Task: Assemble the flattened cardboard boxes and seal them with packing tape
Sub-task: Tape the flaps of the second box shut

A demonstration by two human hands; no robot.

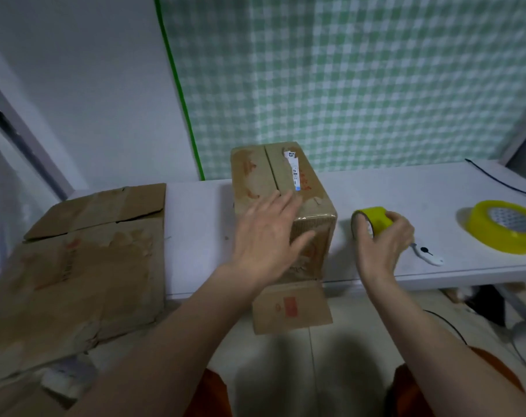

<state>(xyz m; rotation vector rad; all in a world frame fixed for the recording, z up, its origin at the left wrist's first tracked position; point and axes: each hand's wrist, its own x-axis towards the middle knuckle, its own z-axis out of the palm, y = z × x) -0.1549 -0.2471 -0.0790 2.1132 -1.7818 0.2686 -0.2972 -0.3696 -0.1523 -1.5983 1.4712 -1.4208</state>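
Note:
An assembled cardboard box (270, 176) stands on the white table (406, 191), its top flaps closed along a middle seam, with a torn label near the back. My left hand (264, 239) lies with straight, spread fingers on the box's near top edge. Right of the box, my right hand (385, 242) grips a small yellow roll of packing tape (373, 219) held on its edge just above the table. A flattened cardboard box (81, 260) lies at the left end of the table and hangs over the front edge.
A larger yellow tape roll (502, 227) lies flat at the table's right end. A white utility knife (427, 254) rests just right of my right hand. Another cardboard box (291, 308) sits below the table's front edge. A black cable (496, 179) runs along the back right.

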